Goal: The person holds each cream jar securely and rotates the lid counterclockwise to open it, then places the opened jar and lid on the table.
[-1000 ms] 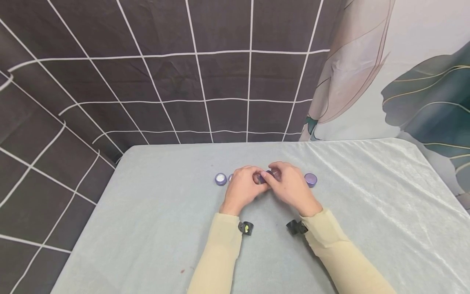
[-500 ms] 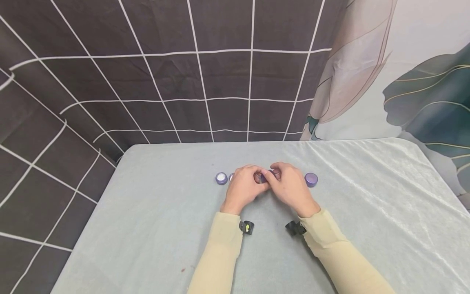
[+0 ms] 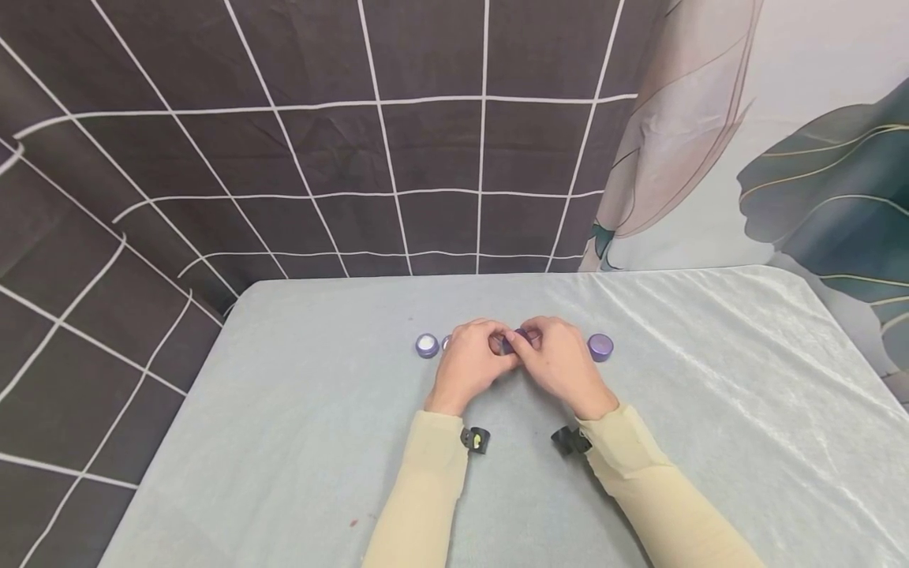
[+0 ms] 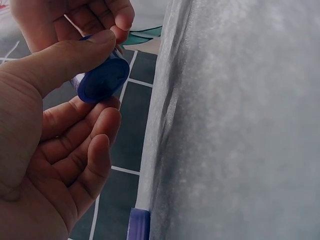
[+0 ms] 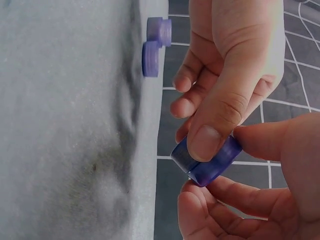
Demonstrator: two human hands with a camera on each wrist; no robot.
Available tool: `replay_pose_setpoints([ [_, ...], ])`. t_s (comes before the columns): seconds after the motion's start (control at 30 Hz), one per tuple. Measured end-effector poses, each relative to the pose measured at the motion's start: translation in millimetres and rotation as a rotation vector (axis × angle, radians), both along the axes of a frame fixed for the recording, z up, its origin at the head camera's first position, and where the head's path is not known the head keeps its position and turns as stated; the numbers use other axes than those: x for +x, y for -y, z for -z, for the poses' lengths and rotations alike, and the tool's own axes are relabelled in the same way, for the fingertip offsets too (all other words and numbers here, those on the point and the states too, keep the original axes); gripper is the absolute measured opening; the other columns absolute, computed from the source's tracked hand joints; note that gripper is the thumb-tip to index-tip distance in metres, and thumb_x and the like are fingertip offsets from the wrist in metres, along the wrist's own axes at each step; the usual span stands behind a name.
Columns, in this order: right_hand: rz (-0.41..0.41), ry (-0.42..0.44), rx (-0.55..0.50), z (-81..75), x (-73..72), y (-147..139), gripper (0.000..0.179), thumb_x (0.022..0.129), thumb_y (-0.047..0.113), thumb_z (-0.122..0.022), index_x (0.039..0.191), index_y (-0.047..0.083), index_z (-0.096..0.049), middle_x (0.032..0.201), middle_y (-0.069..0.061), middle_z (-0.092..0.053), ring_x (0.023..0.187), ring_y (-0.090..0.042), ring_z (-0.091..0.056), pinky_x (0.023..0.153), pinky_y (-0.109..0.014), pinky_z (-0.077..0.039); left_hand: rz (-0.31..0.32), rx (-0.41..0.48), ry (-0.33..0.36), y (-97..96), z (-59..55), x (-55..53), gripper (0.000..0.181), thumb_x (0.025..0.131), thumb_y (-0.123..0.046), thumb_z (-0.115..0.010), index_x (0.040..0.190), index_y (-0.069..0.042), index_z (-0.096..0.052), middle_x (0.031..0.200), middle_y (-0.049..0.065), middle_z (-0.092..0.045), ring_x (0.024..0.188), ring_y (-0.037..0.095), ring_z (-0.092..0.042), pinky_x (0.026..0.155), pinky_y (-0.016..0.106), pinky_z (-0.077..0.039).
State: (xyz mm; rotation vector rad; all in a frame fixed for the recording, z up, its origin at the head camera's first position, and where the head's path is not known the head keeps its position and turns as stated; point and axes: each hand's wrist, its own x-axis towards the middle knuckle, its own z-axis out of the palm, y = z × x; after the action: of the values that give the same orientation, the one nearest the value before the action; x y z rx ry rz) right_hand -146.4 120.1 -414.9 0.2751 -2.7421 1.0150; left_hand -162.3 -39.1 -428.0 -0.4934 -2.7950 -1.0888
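Note:
Both hands hold one small round purple jar (image 3: 507, 346) between them above the table. In the left wrist view my left hand (image 4: 30, 135) has its thumb across the jar (image 4: 106, 79) and fingers underneath. My right hand (image 5: 295, 175) pinches the jar (image 5: 217, 164) with thumb and fingers in the right wrist view. A seam on its side suggests a jar and its lid together. In the head view the left hand (image 3: 471, 363) and right hand (image 3: 564, 367) partly hide it.
An open jar (image 3: 427, 345) with a white inside stands left of the hands. A purple-rimmed round piece (image 3: 446, 342) is mostly hidden beside the left hand. Right of the right hand sits a purple-topped jar (image 3: 600, 347). Pale cloth covers the table (image 3: 284, 410); dark gridded curtains hang behind.
Right hand and forearm have shifted slightly, while both hands keep hold of the same jar. The jars on the table stay where they were.

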Motion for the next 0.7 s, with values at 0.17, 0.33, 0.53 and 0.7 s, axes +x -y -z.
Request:
replay_pose_setpoints([
  [0.17,0.000,0.007,-0.004,-0.6,-0.1,-0.3,0.027,0.094,0.028,-0.069,0.096,0.002,-0.074,0.079,-0.006,-0.066,0.074,-0.022,-0.061,0.069,-0.043,-0.050,0.002,0.007,-0.004,0.4,-0.4,0.6,0.028,0.078,-0.034,-0.083,0.098,-0.016,-0.077,0.077,-0.006,-0.066,0.072,0.005,-0.057,0.068,0.023,-0.047],
  [0.33,-0.004,0.018,-0.009,-2.3,0.0,-0.8,0.025,0.094,0.028,-0.069,0.096,0.003,-0.075,0.081,-0.005,-0.068,0.074,-0.021,-0.063,0.069,-0.043,-0.051,0.006,0.020,0.001,0.3,-0.3,1.1,0.030,0.078,-0.035,-0.084,0.099,-0.015,-0.077,0.078,-0.005,-0.066,0.073,0.005,-0.057,0.069,0.023,-0.048],
  [0.53,-0.003,0.015,-0.009,-2.9,-0.9,-0.8,0.023,0.093,0.027,-0.070,0.096,0.004,-0.075,0.083,-0.006,-0.068,0.077,-0.022,-0.064,0.071,-0.044,-0.051,0.004,0.026,-0.002,0.3,-0.5,1.1,0.031,0.078,-0.036,-0.084,0.100,-0.014,-0.077,0.078,-0.005,-0.066,0.074,0.005,-0.058,0.070,0.024,-0.048],
  [0.7,-0.003,0.017,-0.014,-3.3,-1.5,-1.2,0.024,0.093,0.027,-0.070,0.096,0.004,-0.075,0.083,-0.006,-0.069,0.077,-0.023,-0.064,0.072,-0.044,-0.051,0.011,0.035,0.003,0.2,-0.3,1.0,0.032,0.078,-0.035,-0.085,0.101,-0.014,-0.076,0.079,-0.004,-0.067,0.074,0.006,-0.058,0.071,0.024,-0.048],
])
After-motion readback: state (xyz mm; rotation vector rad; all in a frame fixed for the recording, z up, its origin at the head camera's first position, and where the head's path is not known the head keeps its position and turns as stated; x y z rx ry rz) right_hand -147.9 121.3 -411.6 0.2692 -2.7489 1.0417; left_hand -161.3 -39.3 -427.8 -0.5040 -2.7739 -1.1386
